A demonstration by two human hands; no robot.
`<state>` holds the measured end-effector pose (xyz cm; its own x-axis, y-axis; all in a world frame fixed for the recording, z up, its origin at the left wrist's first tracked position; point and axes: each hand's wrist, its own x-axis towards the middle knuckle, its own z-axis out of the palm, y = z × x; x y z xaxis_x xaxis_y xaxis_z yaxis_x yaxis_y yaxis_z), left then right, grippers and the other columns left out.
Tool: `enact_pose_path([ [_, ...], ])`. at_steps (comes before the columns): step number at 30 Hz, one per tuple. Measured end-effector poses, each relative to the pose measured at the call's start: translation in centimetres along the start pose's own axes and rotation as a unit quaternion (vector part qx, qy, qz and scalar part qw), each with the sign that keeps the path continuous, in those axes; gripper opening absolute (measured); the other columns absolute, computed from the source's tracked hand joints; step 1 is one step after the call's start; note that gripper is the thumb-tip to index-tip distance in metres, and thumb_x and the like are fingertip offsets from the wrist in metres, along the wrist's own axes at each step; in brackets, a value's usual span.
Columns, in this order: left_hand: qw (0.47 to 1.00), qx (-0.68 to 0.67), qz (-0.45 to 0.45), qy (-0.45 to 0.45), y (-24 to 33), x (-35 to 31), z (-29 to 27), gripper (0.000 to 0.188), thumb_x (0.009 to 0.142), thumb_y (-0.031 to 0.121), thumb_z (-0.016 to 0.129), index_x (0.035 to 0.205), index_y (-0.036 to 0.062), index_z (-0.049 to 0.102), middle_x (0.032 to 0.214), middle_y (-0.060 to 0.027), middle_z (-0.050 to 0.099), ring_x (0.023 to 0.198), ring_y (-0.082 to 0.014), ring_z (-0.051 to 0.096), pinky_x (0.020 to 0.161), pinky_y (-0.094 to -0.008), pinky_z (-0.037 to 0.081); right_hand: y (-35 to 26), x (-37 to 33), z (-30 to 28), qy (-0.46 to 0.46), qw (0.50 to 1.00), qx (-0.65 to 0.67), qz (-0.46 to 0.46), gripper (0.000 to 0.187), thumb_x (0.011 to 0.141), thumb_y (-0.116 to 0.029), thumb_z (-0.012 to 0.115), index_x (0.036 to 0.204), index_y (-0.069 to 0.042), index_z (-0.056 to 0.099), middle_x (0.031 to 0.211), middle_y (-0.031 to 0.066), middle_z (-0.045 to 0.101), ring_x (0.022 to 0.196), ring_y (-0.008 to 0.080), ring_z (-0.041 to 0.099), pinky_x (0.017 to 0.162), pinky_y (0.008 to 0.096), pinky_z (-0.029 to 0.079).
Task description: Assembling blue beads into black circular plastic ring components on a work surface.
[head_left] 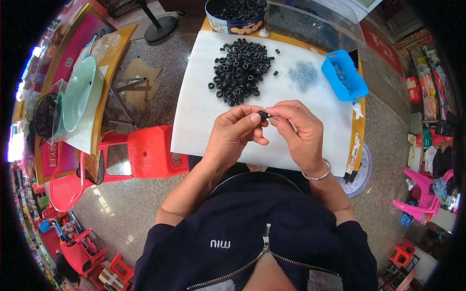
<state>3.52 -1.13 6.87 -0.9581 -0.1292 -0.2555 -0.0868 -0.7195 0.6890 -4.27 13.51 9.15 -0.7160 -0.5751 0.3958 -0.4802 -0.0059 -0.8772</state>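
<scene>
Over the near part of a white foam sheet (194, 121), my left hand (229, 133) pinches a small black round plastic part (262, 115) between thumb and forefinger. My right hand (302, 127), with a bangle on its wrist, has thumb and fingertips pressed together against the right side of that part. What the right fingertips hold, if anything, is too small to make out. Just beyond my hands lies a heap of similar black parts (242, 70), with a few strays to its right. Farther right, small clear-bluish pieces (303, 76) are spread on the sheet.
A blue plastic basket (358, 91) holding small pieces stands at the right edge. At the far edge are a round tin (238, 25) full of black parts and a clear bin (315, 24). A red stool (150, 153) and green basin (82, 94) are left.
</scene>
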Motion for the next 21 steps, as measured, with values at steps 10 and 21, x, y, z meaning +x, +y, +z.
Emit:
enact_pose_path([
  [10,0.999,-0.021,-0.028,-0.02,0.49,0.01,-0.4,0.02,0.09,0.012,0.059,0.102,-0.004,0.059,0.084,-0.01,0.062,0.063,-0.0104,0.059,0.06,-0.0292,0.057,0.18,0.07,-0.17,-0.015,0.998,-0.05,-0.038,0.022,0.079,0.01,0.059,0.096,-0.002,0.065,0.092,0.0083,0.062,0.073,0.0136,0.061,0.061,0.0237,0.049],
  [21,0.999,0.033,0.004,0.009,0.37,-0.04,-0.23,0.017,0.089,0.009,0.059,0.101,-0.0034,0.06,0.085,-0.0106,0.062,0.064,-0.0122,0.06,0.061,-0.0303,0.057,-0.11,0.37,-0.26,-0.037,0.994,-0.089,-0.06,0.021,0.079,0.009,0.06,0.096,-0.001,0.064,0.088,0.0113,0.063,0.075,0.0206,0.064,0.063,0.0285,0.052],
])
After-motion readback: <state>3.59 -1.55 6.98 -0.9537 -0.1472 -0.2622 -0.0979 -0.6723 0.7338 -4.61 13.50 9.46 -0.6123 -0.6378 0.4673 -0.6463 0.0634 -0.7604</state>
